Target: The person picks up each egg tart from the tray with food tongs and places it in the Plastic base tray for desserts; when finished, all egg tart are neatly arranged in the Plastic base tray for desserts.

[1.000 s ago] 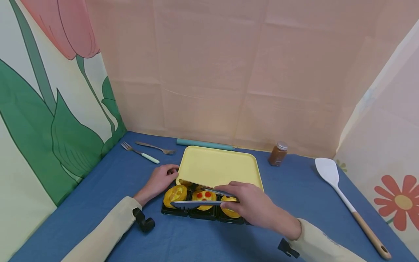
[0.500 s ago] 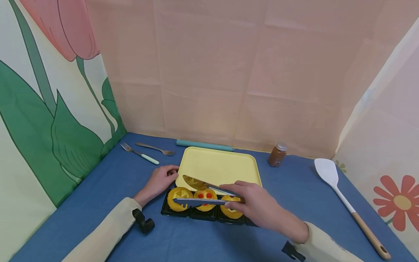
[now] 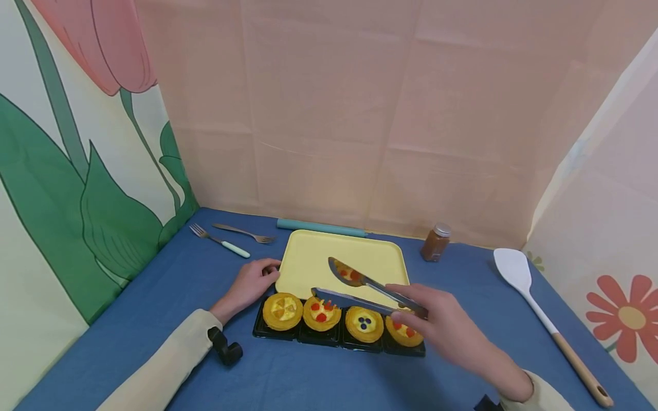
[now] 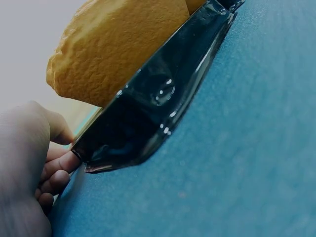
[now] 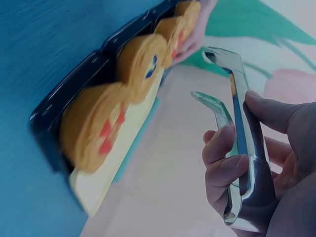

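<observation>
In the head view a black plastic tray [image 3: 320, 338] with joined compartments holds several egg tarts, one topped with yellow pieces [image 3: 283, 311], another with blue berries [image 3: 364, 324]. My left hand [image 3: 253, 282] is at its back left corner; the left wrist view shows thumb and fingertips [image 4: 63, 170] pinching that corner. Metal tongs [image 3: 375, 285] are gripped by my right hand [image 3: 447, 322], above the tarts and the near part of a yellow tray [image 3: 308, 251]. Their arms are spread apart, with nothing between the tips, as the right wrist view also shows the tongs [image 5: 242, 113].
A teal rolled tube [image 3: 321, 228] lies behind the yellow tray. Two forks, one with a pale green handle [image 3: 235, 249], lie at the back left. A brown jar with a silver lid [image 3: 435, 242] stands back right. A white spatula [image 3: 529, 291] lies along the right side.
My right hand has drawn the tongs right and back off the left tarts, uncovering them. The leftmost tart, tilted earlier, now sits level in its compartment. My left hand stays put.
</observation>
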### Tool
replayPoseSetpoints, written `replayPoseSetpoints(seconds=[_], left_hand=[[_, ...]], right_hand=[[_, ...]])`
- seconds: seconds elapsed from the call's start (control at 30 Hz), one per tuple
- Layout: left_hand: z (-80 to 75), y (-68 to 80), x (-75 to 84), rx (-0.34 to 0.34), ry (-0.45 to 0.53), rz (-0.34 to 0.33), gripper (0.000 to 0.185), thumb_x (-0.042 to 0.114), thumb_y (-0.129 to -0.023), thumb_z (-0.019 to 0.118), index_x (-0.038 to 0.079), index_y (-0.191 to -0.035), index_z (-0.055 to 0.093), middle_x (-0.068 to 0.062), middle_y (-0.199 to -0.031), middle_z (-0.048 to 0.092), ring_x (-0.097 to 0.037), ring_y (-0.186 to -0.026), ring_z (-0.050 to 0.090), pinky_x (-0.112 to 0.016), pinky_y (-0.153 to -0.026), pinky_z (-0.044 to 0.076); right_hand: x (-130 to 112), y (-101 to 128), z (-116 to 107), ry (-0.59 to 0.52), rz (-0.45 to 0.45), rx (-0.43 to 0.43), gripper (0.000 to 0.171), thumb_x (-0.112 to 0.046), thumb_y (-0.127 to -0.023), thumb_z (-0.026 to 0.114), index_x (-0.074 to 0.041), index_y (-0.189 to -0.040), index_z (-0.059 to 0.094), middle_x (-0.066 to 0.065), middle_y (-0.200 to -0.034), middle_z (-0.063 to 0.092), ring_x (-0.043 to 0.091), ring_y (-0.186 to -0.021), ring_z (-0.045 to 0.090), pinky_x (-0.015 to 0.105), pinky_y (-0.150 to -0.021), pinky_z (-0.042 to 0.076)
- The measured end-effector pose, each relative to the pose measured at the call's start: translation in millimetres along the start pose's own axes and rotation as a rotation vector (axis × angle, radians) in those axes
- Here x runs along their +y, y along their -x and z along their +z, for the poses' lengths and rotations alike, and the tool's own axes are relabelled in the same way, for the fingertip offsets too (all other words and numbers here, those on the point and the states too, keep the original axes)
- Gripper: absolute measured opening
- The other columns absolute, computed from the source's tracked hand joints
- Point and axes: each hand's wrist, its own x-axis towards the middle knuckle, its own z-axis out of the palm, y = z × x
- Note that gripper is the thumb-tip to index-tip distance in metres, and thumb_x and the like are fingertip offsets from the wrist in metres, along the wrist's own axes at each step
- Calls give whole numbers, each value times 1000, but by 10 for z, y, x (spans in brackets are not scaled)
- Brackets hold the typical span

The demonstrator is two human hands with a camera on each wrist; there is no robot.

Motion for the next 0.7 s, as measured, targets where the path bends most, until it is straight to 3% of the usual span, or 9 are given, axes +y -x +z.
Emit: replayPoseSetpoints(seconds=[0.3,0.47,0.6,0.7], left_hand=[[-6,-5,6,-3,-1,-3,34,10,-96,57,-2,-126,68,-2,-88,65,-18,-71,52,-36,-70,43],[-14,5,5,-7,5,-5,34,10,-96,57,-2,-127,67,-2,-89,65,-18,-72,52,-36,-71,43],[-15,8,0,-12,2,-3,35,11,-97,57,-2,-127,67,-2,-90,65,-18,-72,52,-36,-71,43],[-13,2,9,-11,-1,-10,35,11,-97,57,-2,-128,67,-2,-91,66,-17,-72,52,-36,-71,43]], right_hand=[[386,250,-243,73,138,113,48,-32,-92,75,-24,-137,64,-3,-116,68,14,-79,59,28,-60,49],[607,369,-376,147,173,167,48,-33,-92,74,-23,-138,64,-1,-105,66,15,-65,54,29,-53,42],[780,427,-459,190,210,180,51,-36,-93,73,-16,-139,63,2,-105,67,15,-63,53,30,-52,40],[924,460,-519,209,237,177,55,-40,-93,71,-12,-140,61,2,-96,66,15,-58,50,30,-50,39]])
